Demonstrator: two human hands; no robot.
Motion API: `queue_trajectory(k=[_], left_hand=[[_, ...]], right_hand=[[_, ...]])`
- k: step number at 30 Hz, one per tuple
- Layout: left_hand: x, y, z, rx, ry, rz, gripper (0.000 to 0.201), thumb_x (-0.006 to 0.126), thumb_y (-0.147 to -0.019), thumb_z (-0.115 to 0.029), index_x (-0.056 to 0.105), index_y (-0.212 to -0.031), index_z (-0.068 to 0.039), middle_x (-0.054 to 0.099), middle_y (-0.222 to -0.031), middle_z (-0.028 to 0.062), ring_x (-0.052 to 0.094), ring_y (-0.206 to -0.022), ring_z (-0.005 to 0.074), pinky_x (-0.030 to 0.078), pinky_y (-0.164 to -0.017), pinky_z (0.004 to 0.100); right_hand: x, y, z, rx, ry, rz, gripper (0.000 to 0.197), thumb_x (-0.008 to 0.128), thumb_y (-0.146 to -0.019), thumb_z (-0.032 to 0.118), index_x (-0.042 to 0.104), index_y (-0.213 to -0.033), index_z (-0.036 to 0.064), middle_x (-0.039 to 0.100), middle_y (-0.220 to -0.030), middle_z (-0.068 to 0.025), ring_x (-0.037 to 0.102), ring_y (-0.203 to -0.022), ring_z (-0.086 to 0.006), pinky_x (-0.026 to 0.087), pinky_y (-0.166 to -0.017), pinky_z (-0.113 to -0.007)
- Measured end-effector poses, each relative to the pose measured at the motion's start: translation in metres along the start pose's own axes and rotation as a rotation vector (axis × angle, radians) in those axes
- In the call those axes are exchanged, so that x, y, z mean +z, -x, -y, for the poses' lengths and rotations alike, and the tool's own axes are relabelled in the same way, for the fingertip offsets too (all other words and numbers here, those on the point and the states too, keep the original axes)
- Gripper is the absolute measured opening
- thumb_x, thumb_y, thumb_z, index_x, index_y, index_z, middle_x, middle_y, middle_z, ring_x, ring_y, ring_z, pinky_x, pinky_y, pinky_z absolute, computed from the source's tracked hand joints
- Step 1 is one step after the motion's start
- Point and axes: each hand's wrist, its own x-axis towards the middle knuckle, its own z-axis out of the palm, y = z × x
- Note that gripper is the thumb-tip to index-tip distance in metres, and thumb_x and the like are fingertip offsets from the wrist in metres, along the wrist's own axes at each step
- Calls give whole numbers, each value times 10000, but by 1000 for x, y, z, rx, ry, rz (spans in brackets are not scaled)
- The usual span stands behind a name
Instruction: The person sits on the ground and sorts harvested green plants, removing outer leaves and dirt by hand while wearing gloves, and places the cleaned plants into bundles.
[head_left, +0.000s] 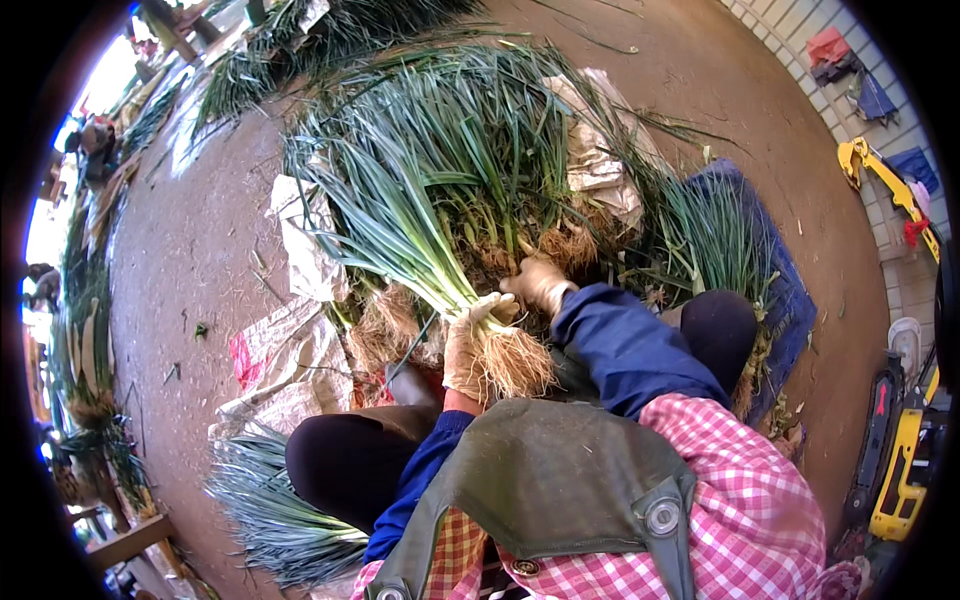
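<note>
My gloved left hand (465, 350) is closed round the white stems of a bunch of green garlic (440, 260). Its bushy, pale roots (515, 362) hang out to the right of the fist, and the leaves fan up and left. Just right of it, my gloved right hand (541, 286) reaches to the foot of a large heap of green garlic (470, 140). Its fingers are curled at a pale stalk among the brown, soil-covered roots; the fingertips are partly hidden.
Pale woven sacks (305, 240) lie under and beside the heap. More green garlic (290, 505) lies by my left knee, and another pile (725, 225) rests on a blue sheet (795, 310) at right. A yellow toy excavator (905, 470) stands at the right edge.
</note>
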Motion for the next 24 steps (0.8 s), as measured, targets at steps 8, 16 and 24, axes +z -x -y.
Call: queue_trajectory(k=[8,16,24], left_hand=[[3,-3,0,-15,17,15,278,665,-802,-121,628,-1029,34,678,-1012,188,666,-917,260,559,-805,341],[1,-4,8,-79,93,133,388,574,-898,-232,564,-1156,58,641,-1080,151,643,-914,233,567,-749,326],[-1,-3,7,-60,154,127,292,622,-842,-118,595,-1067,65,644,-1073,242,662,-907,297,585,-720,337]], right_hand=[[-82,2,7,-322,-1038,209,279,578,-944,322,600,-1035,60,610,-660,-32,475,-468,-72,421,-455,-187],[-57,71,18,-832,37,421,261,583,-927,223,629,-1139,77,668,-985,-93,607,-861,-179,498,-816,-301],[-67,37,11,-272,-981,125,304,468,-987,327,600,-847,91,663,-764,-74,604,-569,-139,494,-491,-260]])
